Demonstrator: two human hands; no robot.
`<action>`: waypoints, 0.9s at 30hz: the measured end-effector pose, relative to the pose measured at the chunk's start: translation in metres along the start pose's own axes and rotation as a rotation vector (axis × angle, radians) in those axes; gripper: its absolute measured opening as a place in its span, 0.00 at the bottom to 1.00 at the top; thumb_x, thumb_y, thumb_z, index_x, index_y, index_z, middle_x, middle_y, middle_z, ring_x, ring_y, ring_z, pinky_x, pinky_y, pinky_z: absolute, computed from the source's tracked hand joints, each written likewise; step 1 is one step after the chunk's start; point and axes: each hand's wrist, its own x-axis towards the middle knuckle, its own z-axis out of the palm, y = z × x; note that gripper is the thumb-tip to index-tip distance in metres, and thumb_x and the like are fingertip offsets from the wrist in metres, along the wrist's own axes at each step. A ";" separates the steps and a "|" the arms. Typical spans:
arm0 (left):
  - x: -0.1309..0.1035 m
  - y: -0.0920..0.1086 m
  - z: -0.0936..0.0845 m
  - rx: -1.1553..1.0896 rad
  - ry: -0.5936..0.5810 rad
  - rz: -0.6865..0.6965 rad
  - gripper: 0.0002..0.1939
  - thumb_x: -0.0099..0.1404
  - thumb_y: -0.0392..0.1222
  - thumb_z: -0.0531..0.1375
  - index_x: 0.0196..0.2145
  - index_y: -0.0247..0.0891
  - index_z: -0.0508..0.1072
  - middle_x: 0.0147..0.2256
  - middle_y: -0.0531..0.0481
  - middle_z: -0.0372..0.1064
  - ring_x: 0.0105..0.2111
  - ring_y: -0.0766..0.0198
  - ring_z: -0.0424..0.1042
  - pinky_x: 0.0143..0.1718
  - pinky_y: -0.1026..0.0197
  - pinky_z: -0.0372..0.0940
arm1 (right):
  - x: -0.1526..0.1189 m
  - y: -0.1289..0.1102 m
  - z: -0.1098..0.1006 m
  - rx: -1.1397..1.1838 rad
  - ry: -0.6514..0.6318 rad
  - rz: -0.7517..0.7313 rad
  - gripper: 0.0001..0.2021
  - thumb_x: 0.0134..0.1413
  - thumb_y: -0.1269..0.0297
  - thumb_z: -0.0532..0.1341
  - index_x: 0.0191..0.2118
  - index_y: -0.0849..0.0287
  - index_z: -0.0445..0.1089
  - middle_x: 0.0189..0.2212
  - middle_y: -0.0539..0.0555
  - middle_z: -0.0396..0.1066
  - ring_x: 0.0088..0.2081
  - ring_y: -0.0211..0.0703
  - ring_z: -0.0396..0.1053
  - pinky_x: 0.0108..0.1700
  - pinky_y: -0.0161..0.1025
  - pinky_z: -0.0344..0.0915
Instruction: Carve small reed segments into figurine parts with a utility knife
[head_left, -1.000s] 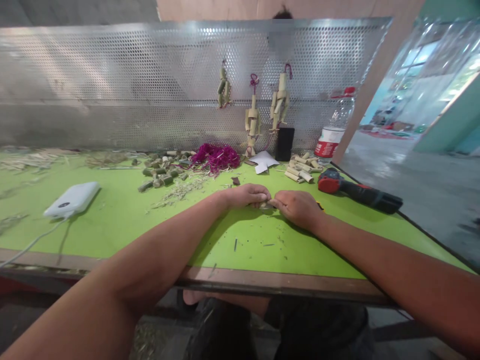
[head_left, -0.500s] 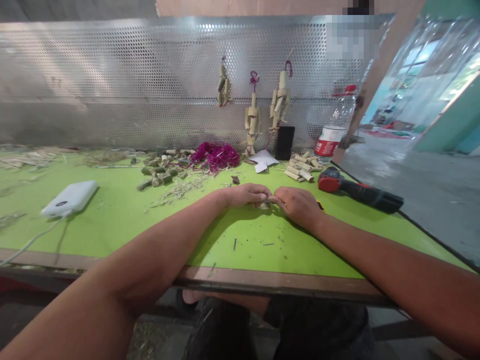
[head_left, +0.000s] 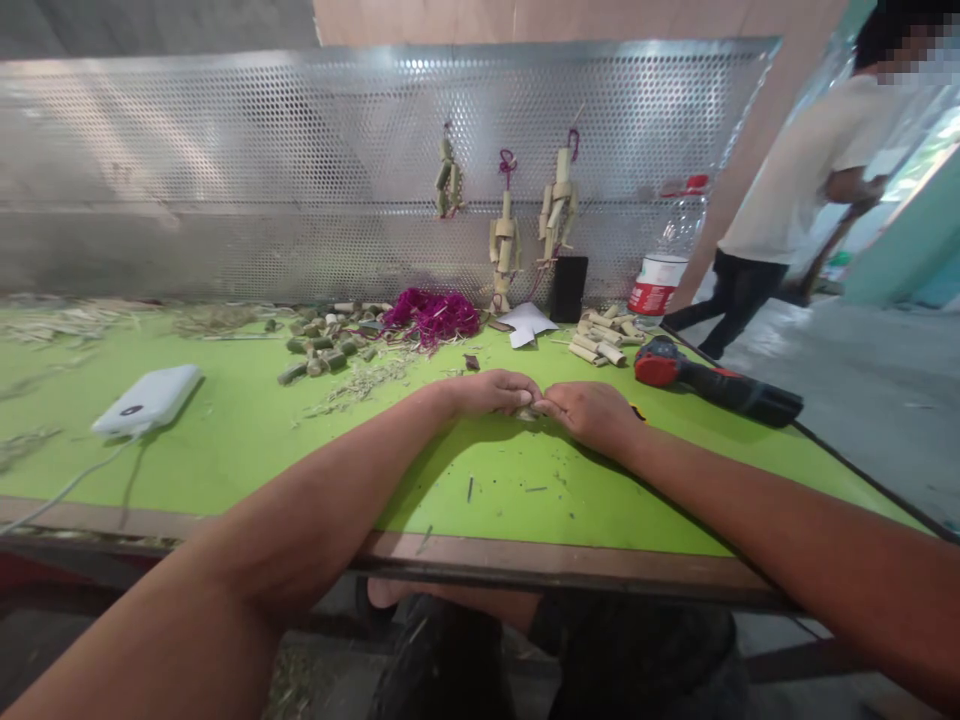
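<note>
Over the middle of the green tabletop (head_left: 480, 520), my left hand (head_left: 499, 392) and my right hand (head_left: 589, 408) meet at the fingertips. Both are closed in a pinch around something small and pale (head_left: 527, 414), mostly covered by the fingers; its kind cannot be made out. Behind the right hand a bit of a yellow and black object (head_left: 638, 412) peeks out. Small dark scraps (head_left: 471, 489) lie on the table in front of the hands. A brown chip (head_left: 471, 362) rests just beyond the left hand.
Cut stem pieces (head_left: 322, 352), purple string (head_left: 431, 315), pale tubes (head_left: 600, 338) and a bottle (head_left: 661, 255) stand at the back. Jointed stick figures (head_left: 506, 245) hang on the perforated metal panel (head_left: 322, 150). A corded power tool (head_left: 720, 385) lies right, a white power bank (head_left: 148, 400) left.
A person in a white shirt, carrying a long-handled tool, now shows more fully at the right. My hands keep nearly the same place and pinch; the view has shifted slightly.
</note>
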 end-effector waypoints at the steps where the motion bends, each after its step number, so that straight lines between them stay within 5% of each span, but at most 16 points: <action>1: 0.000 0.001 0.000 -0.008 0.000 0.007 0.17 0.67 0.49 0.53 0.44 0.34 0.70 0.29 0.52 0.62 0.29 0.68 0.60 0.32 0.64 0.57 | 0.000 0.000 0.000 0.005 -0.010 -0.006 0.25 0.65 0.47 0.43 0.34 0.57 0.71 0.30 0.53 0.74 0.31 0.41 0.67 0.29 0.37 0.46; 9: -0.001 0.001 0.002 -0.037 0.018 0.004 0.15 0.66 0.48 0.53 0.42 0.35 0.70 0.29 0.53 0.62 0.28 0.69 0.60 0.32 0.65 0.57 | 0.001 -0.003 -0.001 0.021 -0.025 -0.001 0.24 0.65 0.50 0.44 0.33 0.57 0.72 0.28 0.53 0.74 0.28 0.40 0.66 0.28 0.37 0.45; 14: 0.000 -0.003 0.001 -0.045 0.059 -0.018 0.17 0.66 0.49 0.53 0.45 0.35 0.70 0.28 0.52 0.63 0.27 0.69 0.60 0.29 0.65 0.56 | -0.004 -0.009 -0.002 0.006 -0.048 -0.155 0.23 0.65 0.50 0.45 0.31 0.58 0.71 0.29 0.53 0.74 0.30 0.41 0.67 0.30 0.37 0.47; 20: 0.002 -0.007 0.001 -0.094 0.037 0.002 0.15 0.67 0.46 0.53 0.45 0.34 0.70 0.30 0.52 0.64 0.28 0.69 0.61 0.32 0.65 0.58 | -0.006 -0.005 -0.001 -0.031 0.129 0.053 0.21 0.66 0.52 0.45 0.32 0.59 0.68 0.29 0.53 0.72 0.31 0.42 0.66 0.31 0.38 0.48; 27: 0.003 -0.009 0.001 -0.100 0.023 0.032 0.17 0.67 0.47 0.54 0.49 0.36 0.68 0.33 0.50 0.66 0.30 0.69 0.62 0.34 0.63 0.60 | -0.003 -0.003 0.003 -0.070 0.158 0.067 0.21 0.66 0.51 0.45 0.33 0.58 0.68 0.29 0.53 0.72 0.31 0.42 0.66 0.31 0.38 0.47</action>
